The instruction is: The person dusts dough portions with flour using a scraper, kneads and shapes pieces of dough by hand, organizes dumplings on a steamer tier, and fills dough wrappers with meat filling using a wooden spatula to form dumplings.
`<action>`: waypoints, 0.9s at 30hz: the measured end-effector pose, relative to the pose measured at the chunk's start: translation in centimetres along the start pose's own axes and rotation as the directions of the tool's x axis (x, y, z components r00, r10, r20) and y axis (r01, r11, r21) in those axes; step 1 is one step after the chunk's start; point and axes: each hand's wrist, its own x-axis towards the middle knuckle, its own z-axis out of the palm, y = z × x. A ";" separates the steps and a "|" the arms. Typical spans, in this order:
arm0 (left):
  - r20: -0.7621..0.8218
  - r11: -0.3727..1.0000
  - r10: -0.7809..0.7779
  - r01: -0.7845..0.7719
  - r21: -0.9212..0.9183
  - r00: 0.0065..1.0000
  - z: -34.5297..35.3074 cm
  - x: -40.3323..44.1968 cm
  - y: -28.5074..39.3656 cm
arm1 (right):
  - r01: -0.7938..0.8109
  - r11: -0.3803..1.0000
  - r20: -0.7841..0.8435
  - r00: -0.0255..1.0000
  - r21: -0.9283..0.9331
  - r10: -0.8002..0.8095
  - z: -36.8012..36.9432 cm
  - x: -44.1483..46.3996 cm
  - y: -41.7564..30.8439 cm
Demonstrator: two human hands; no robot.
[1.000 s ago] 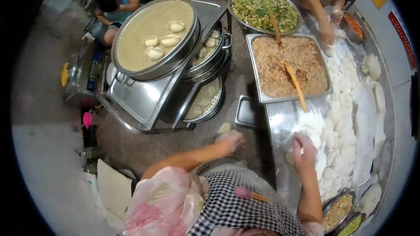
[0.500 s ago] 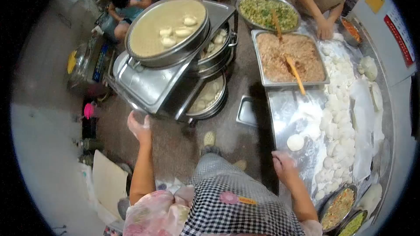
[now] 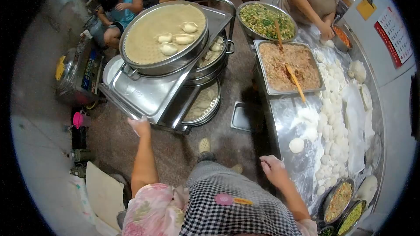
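My left hand (image 3: 140, 126) is at the near edge of a metal cart (image 3: 139, 91), its fingers closed over the rail. On that cart sits a round steamer tray (image 3: 140, 26) lined with pale cloth, with several white dumplings (image 3: 183, 39) on it. My right hand (image 3: 274, 168) hangs in the air beside the table edge, its fingers loosely bent and nothing in them. Nearest to it on the floured metal table (image 3: 284, 118) lies a flat round of dough (image 3: 296, 145).
A meat filling pan (image 3: 284, 67) and a bowl of chopped greens (image 3: 264, 19) stand at the table's far end. Many dough pieces (image 3: 334, 135) line the right side. A metal pan (image 3: 241, 117) sits low between cart and table. Two other people are at the back.
My left hand has gone from spread fingers near the cart to holding its edge. My right hand has moved slightly left, away from the table edge. The view has shifted a little.
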 end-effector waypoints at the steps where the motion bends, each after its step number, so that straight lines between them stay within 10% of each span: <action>1: 0.000 1.000 -0.008 0.008 0.008 1.000 -0.1 -0.1 0.2 | 0.019 1.000 0.007 1.000 0.002 -0.019 0.2 0.3 -0.3; 27: -0.008 0.999 -0.017 0.018 0.040 1.000 0.0 5.0 -4.3 | 0.068 0.997 0.223 0.973 -0.021 -0.062 2.6 1.4 4.7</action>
